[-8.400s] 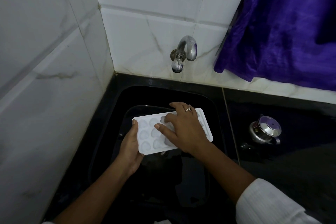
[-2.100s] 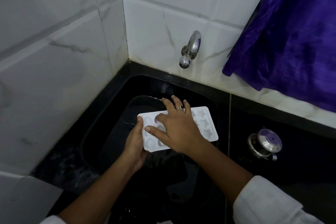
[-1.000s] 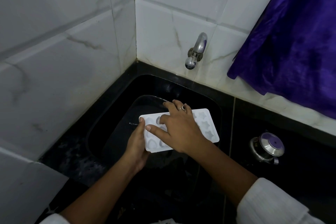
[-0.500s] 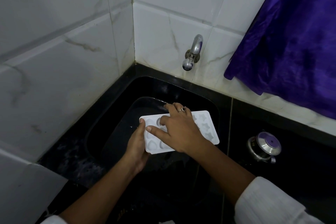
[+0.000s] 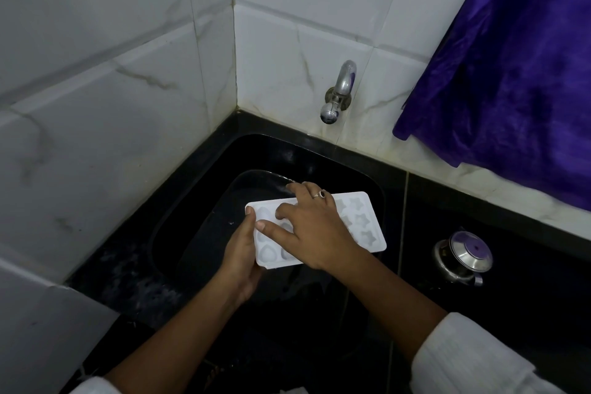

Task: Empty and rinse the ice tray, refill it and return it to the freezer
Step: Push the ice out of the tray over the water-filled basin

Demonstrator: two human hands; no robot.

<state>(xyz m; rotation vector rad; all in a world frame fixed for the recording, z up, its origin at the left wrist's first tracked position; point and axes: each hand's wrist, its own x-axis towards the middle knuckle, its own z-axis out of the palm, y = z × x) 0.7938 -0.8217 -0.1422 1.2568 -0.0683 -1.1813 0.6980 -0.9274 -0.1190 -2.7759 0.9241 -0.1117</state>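
A white ice tray with heart and star shaped cells is held level over the black sink, above a dark basin inside it. My left hand grips the tray's left end from below, thumb on the rim. My right hand lies flat across the middle of the tray, fingers spread and pressing on the cells, a ring on one finger. The star cells at the right end look empty. The metal tap on the wall above gives no visible water.
White marble-look tiles close the corner at left and behind. A purple cloth hangs at the upper right. A small steel pot with a lid stands on the black counter to the right of the sink.
Both hands keep the same hold on the tray; the right fingers shift slightly over the cells. The view has swung a little to the left.
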